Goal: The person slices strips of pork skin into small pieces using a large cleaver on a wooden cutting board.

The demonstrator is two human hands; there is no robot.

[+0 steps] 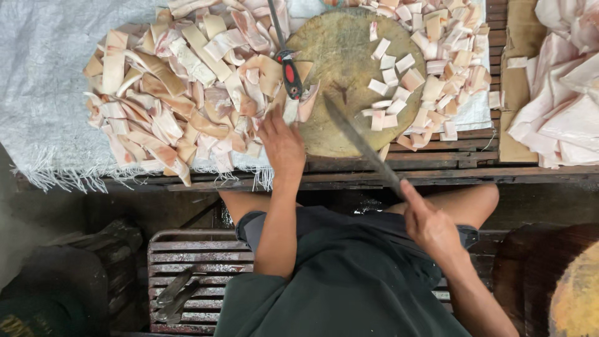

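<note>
My left hand point(282, 145) reaches to the edge of a big heap of long pork-skin strips point(181, 93) and pinches one pale strip point(291, 111) beside the round wooden chopping block point(337, 56). My right hand point(430, 226) grips the handle of a long knife point(359, 140); its blade points up and left over the block's near edge. Small cut squares point(390, 87) lie on the right side of the block, and a larger pile of cut pieces point(452, 43) lies beyond it.
A red-and-black-handled sharpening tool point(288, 72) lies across the heap. White sacking point(43, 75) covers the slatted wooden table point(437, 168). Large uncut slabs point(561, 87) are stacked at the right. A metal stool point(187, 262) with tools stands below left, another round block point(577, 293) at lower right.
</note>
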